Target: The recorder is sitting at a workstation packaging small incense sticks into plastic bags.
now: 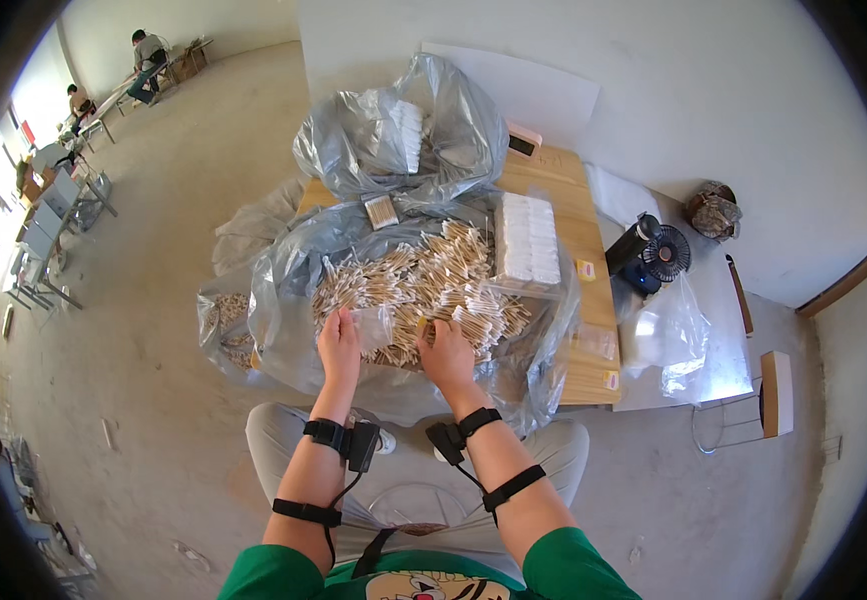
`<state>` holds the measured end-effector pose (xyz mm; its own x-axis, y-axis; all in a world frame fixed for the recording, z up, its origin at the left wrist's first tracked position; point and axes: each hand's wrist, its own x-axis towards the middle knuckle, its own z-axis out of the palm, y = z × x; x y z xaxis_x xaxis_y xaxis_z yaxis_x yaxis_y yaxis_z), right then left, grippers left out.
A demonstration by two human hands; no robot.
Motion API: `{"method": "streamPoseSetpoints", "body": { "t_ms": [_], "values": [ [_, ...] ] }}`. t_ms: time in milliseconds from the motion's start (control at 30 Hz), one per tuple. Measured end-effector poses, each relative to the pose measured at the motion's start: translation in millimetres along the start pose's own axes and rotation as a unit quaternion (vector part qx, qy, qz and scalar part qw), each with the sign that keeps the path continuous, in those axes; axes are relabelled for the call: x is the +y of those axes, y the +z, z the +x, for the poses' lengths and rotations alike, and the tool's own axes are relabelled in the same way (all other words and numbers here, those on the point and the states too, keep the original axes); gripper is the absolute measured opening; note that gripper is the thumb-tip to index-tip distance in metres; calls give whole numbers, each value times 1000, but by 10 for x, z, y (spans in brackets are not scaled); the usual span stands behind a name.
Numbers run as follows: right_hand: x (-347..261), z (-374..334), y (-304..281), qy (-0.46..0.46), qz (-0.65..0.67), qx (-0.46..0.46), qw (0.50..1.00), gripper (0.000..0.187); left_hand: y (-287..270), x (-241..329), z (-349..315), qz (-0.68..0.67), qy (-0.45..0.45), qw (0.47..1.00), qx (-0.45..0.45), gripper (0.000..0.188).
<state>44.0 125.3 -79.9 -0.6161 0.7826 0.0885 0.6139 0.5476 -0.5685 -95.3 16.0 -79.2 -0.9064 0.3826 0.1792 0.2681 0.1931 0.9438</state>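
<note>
A big heap of cotton swabs (pixel 403 275) with wooden sticks and white tips lies on a grey plastic bag (pixel 288 290) spread over the wooden table. At the near left side of the heap, my left hand (pixel 340 350) is closed on the edge of a small clear plastic bag (pixel 373 326). My right hand (pixel 447 357) rests at the heap's near edge with its fingers curled together. Something small and yellowish shows at its fingertips, too small to make out. Beyond the heap lies a small filled pack of swabs (pixel 381 212).
White wrapped packs (pixel 527 240) stand stacked right of the heap. Another grey bag (pixel 338 140) holds more white packs at the back. A black fan (pixel 666 253) and dark bottle (pixel 633 243) stand on the side table (pixel 643 385). Two people sit working far left.
</note>
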Motion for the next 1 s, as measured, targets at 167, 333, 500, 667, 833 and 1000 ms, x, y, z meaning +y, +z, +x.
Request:
{"method": "streamPoseSetpoints", "body": {
  "t_ms": [167,333,500,667,833,1000],
  "values": [
    [-54,15,77,-28,-1,36,999,28,-73,61,-128,10,17,1000,16,36],
    [111,-18,75,-77,51,121,988,16,-59,235,-278,-10,0,1000,6,35],
    [89,-70,-190,-96,242,116,959,17,11,138,-326,-19,5,1000,12,33],
    [288,-108,-444,-2,368,41,929,28,175,266,-426,-40,2,999,-17,33],
    [657,-229,-770,30,290,81,953,31,318,261,-444,-45,17,999,-20,34],
    [893,-432,-1157,-21,459,158,874,26,383,298,-495,-57,-8,998,-31,34]
  ]
}}
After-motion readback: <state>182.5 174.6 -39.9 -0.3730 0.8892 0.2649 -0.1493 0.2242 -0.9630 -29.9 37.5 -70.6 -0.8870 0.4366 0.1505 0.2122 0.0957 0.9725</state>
